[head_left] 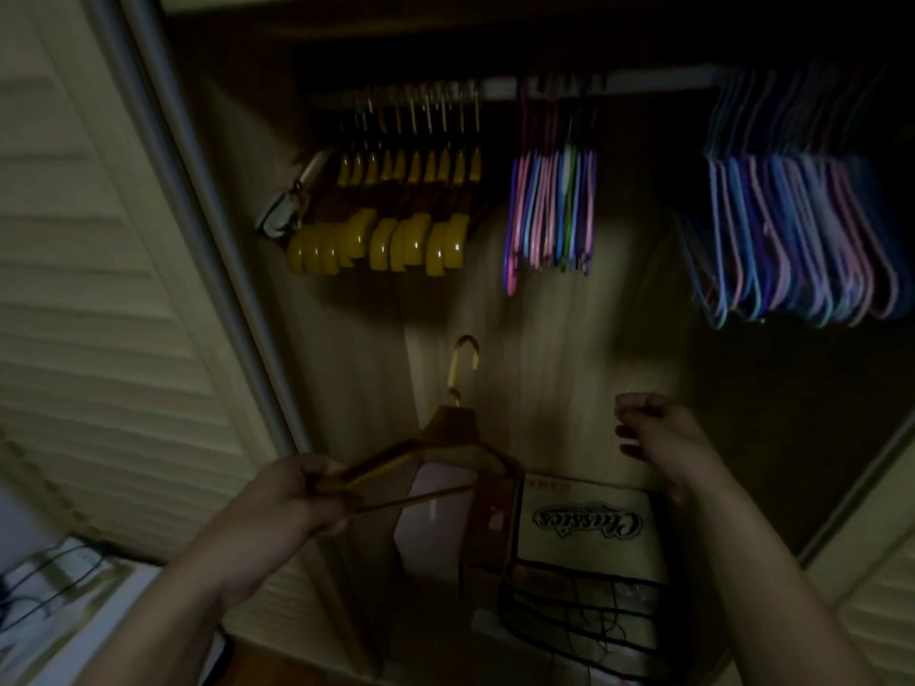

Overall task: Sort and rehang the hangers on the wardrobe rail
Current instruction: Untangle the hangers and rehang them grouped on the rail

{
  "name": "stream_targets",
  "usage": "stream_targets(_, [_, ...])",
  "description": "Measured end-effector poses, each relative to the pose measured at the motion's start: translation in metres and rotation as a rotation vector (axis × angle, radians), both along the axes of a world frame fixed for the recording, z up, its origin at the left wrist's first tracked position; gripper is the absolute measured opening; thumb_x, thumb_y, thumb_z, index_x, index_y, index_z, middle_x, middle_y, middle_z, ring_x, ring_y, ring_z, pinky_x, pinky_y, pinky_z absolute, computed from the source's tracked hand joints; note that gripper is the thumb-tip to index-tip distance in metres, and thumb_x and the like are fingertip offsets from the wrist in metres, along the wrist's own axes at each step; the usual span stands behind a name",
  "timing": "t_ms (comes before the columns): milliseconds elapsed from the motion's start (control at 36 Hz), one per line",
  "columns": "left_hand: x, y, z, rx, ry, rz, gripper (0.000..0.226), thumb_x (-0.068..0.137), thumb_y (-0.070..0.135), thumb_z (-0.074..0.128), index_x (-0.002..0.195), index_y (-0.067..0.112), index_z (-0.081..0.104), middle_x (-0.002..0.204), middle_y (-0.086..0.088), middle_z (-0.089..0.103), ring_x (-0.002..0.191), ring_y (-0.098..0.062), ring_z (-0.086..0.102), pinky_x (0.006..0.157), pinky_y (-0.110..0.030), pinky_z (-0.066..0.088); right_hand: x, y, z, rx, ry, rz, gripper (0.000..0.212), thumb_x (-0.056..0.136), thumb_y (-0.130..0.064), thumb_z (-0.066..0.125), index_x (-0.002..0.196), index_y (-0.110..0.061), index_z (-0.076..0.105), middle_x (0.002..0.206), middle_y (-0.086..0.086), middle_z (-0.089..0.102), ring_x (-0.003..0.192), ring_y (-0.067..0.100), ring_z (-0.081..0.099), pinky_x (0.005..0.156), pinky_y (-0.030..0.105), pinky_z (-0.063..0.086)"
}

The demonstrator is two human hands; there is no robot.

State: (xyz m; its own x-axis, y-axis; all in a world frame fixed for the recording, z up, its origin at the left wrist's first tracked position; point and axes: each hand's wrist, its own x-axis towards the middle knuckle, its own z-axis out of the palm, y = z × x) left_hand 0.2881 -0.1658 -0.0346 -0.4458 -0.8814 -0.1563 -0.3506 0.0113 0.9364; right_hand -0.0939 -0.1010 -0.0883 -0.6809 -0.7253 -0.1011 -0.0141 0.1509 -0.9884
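In the head view, the left hand (297,492) grips one end of a wooden hanger (445,438) low before the wardrobe, hook upward; the right hand (658,433) hangs to its right, fingers curled on nothing. Far above, the rail (658,82) carries yellow-tipped wooden hangers (391,210) at left, thin coloured hangers (549,210) in the middle, more coloured hangers (792,240) at right; a box marked "Classics" (584,524) sits below.
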Motion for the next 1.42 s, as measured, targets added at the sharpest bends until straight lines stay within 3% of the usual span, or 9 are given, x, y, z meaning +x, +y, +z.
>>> stream_targets(139, [-0.024,0.000,0.021,-0.029,0.090,0.035,0.031,0.072,0.009,0.068,0.095,-0.012,0.063,0.077,-0.013,0.059,0.076,-0.021,0.055,0.076,-0.037,0.038,0.000,-0.006,0.048,-0.123,0.086,-0.005,0.016,0.099,-0.007,0.052,0.095,-0.019,0.063,0.092,0.004,0.060,0.084,0.017,0.056,0.070,0.029,0.049])
stream_targets(250, [-0.035,-0.004,0.042,-0.060,0.105,0.030,0.022,0.088,-0.001,0.063,0.105,0.011,0.071,0.087,-0.008,0.073,0.075,-0.015,0.068,0.067,-0.029,0.053,-0.003,-0.007,0.075,-0.184,0.136,-0.013,0.018,0.098,-0.009,0.055,0.092,-0.023,0.064,0.092,0.003,0.063,0.082,0.016,0.058,0.070,0.031,0.049])
stream_targets(417, [-0.061,-0.005,0.060,-0.172,0.078,0.011,0.032,0.091,0.004,0.065,0.113,0.026,0.065,0.105,-0.009,0.065,0.098,-0.027,0.068,0.089,-0.049,0.057,-0.004,-0.004,0.086,-0.217,0.147,-0.031,0.016,0.098,-0.009,0.055,0.098,-0.021,0.066,0.093,0.001,0.064,0.085,0.016,0.059,0.069,0.030,0.048])
stream_targets(667, [-0.104,-0.022,0.069,-0.359,0.170,0.011,0.024,0.095,-0.002,0.057,0.113,0.013,0.059,0.092,0.000,0.058,0.075,-0.006,0.056,0.059,-0.011,0.046,0.001,0.000,0.095,-0.190,0.196,-0.039,0.018,0.098,-0.008,0.054,0.094,-0.022,0.064,0.095,0.005,0.063,0.088,0.019,0.059,0.073,0.031,0.048])
stream_targets(750, [-0.125,-0.037,0.072,-0.398,0.171,0.006,0.024,0.092,-0.007,0.057,0.109,0.009,0.060,0.101,-0.008,0.062,0.081,-0.014,0.057,0.062,-0.019,0.044,0.006,-0.002,0.099,-0.186,0.212,-0.030,0.017,0.098,-0.008,0.054,0.093,-0.021,0.064,0.093,0.005,0.063,0.087,0.019,0.058,0.071,0.031,0.047])
stream_targets(861, [-0.149,-0.055,0.074,-0.413,0.199,0.023,0.019,0.094,0.015,0.063,0.098,0.033,0.060,0.099,0.008,0.066,0.084,-0.010,0.065,0.060,-0.020,0.050,0.012,-0.006,0.104,-0.170,0.226,-0.014,0.015,0.098,-0.009,0.055,0.093,-0.020,0.064,0.093,0.004,0.064,0.084,0.018,0.059,0.068,0.030,0.048])
stream_targets(1111, [-0.183,-0.081,0.109,-0.372,0.222,0.051,0.027,0.100,0.017,0.051,0.120,0.035,0.051,0.101,-0.004,0.067,0.086,-0.027,0.072,0.075,-0.052,0.061,0.006,-0.002,0.106,-0.143,0.250,-0.051,0.014,0.097,-0.007,0.058,0.093,-0.018,0.066,0.091,0.005,0.065,0.079,0.018,0.059,0.068,0.031,0.048])
stream_targets(1306, [-0.219,-0.105,0.138,-0.453,0.220,0.086,0.029,0.100,0.018,0.051,0.124,0.034,0.046,0.088,0.002,0.065,0.053,-0.005,0.061,0.045,-0.021,0.043,0.007,0.002,0.108,-0.097,0.246,-0.041,0.013,0.096,-0.005,0.058,0.095,-0.015,0.068,0.084,0.007,0.065,0.074,0.020,0.058,0.067,0.031,0.047])
stream_targets(1417, [-0.236,-0.120,0.149,-0.469,0.219,0.091,0.034,0.099,0.015,0.052,0.128,0.031,0.045,0.088,0.002,0.064,0.058,-0.004,0.064,0.045,-0.018,0.043,0.006,0.004,0.108,-0.088,0.247,-0.046,0.013,0.095,-0.004,0.059,0.096,-0.013,0.069,0.083,0.004,0.066,0.075,0.017,0.059,0.070,0.031,0.046])
